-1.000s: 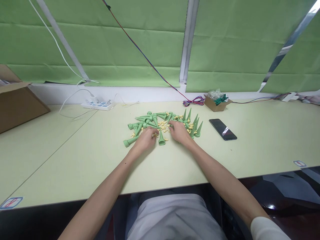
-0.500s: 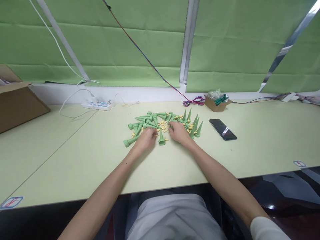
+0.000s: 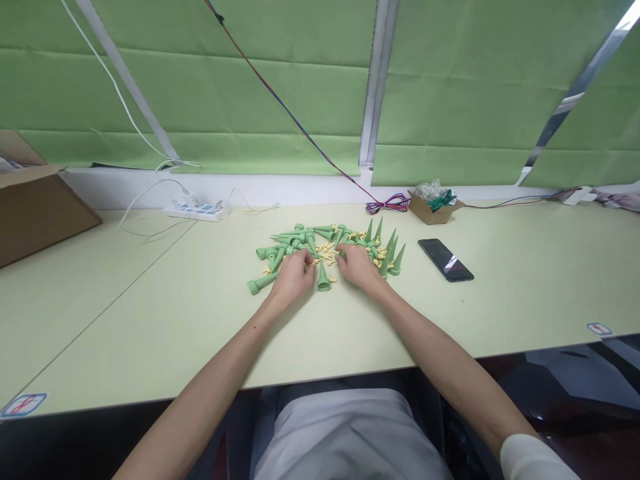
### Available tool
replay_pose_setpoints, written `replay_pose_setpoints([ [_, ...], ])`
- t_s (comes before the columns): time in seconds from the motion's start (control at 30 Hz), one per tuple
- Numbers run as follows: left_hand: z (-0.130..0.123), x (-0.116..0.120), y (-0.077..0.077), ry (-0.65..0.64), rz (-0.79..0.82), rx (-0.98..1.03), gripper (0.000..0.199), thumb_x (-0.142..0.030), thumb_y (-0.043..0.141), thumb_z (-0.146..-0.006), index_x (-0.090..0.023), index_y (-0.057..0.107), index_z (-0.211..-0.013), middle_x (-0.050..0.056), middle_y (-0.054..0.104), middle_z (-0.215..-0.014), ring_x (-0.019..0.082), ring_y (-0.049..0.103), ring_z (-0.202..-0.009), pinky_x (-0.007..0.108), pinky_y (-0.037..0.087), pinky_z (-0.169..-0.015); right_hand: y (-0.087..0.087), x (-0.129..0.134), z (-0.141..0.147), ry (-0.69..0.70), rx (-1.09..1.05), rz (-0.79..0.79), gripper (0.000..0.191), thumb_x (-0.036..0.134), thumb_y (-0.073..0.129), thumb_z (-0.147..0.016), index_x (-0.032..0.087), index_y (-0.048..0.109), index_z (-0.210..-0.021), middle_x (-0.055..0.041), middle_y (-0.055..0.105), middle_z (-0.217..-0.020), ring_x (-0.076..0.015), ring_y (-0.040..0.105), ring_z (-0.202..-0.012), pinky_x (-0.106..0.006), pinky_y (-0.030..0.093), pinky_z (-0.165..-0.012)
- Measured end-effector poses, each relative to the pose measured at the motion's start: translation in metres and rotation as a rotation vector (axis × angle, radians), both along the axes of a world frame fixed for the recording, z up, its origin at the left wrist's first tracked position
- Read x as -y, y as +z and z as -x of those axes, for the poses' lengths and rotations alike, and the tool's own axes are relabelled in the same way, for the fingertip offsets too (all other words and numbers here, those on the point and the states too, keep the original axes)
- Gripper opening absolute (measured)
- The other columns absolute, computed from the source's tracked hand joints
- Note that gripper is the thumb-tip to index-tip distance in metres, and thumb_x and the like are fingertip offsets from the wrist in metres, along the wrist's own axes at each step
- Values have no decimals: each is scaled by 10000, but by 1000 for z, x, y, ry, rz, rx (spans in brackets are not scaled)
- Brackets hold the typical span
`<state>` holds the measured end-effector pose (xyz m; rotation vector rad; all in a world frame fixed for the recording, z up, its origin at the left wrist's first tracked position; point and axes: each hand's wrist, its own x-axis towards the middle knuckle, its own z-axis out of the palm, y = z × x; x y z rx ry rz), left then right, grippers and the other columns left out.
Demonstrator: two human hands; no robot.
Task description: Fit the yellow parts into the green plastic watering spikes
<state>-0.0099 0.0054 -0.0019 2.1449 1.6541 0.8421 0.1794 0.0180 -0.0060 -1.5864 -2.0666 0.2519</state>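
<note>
Reaching across the table (image 3: 320,340), 2 forearms are angled inward, and 1 green cone (image 3: 323,277) is left lying between the hands, its open end turned toward the person. At least 4 spiked cones (image 3: 399,259) are stood point-up at the right; the other green cones (image 3: 280,255) are heaped too closely to be counted, as are the small yellow pieces (image 3: 326,247) scattered among them. The left hand (image 3: 294,272) is held palm down, its fingers curled in narrowly beside the cone; whether anything is gripped cannot be told. The right hand (image 3: 357,264) is bent likewise, its fingertips drawn close at the yellow pieces, its grip hidden. Farther right, 1 phone (image 3: 446,260) and 1 small carton (image 3: 434,213) are seen.
</note>
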Motion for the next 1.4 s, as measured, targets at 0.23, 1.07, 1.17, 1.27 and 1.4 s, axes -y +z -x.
replay_pose_setpoints([
  [0.23,-4,0,6,43,-3,267,142,-337,647,-812,-206,596,-802,41,676,-789,185,589,-666,318,444,-639,2,5,2,16,-59,-31,306,177,520,-1000,139,727,-1221,-159,766,-1167,-297,698,-1104,-376,494,-974],
  [1.07,-6,2,8,-44,250,904,444,-572,895,-638,-155,757,-706,50,655,-691,142,556,-631,291,458,-587,0,10,15,356,-444,-164,178,239,538,-1012,178,695,-957,-52,742,-905,-169,650,-786,-265,446,-708],
  [1.17,-7,1,7,-46,250,856,424,-565,866,-682,-157,753,-716,51,647,-692,139,537,-609,292,444,-559,1,11,15,342,-457,-162,162,237,543,-1002,178,681,-942,-41,725,-864,-160,623,-753,-262,440,-700],
  [1.27,-8,1,6,-45,252,834,425,-566,852,-697,-159,731,-704,39,620,-665,134,521,-584,289,435,-537,2,11,15,326,-444,-166,207,260,525,-1010,187,654,-866,-21,679,-790,-150,568,-696,-263,413,-675],
  [1.4,-8,-1,4,-55,235,813,440,-569,817,-739,-160,677,-663,31,598,-650,123,505,-565,278,421,-524,2,10,16,304,-415,-190,276,287,507,-1019,190,612,-783,0,608,-708,-141,504,-637,-274,378,-656],
])
